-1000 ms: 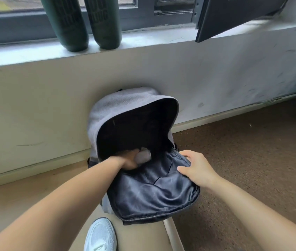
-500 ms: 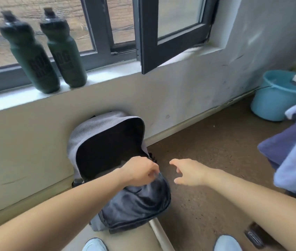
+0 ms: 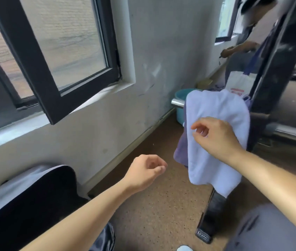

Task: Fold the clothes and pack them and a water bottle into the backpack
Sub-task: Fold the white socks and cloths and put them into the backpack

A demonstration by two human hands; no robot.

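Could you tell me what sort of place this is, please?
Probably a plain dormitory-style or utility room: a dark-framed window, a blue bucket, and cloths draped on a metal rail.

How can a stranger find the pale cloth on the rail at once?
Look right, to the black frame; a metal rail juts from it toward the wall. Two cloths hang there. Take the pale blue cloth on top, behind the right hand; the purple cloth beneath is darker.
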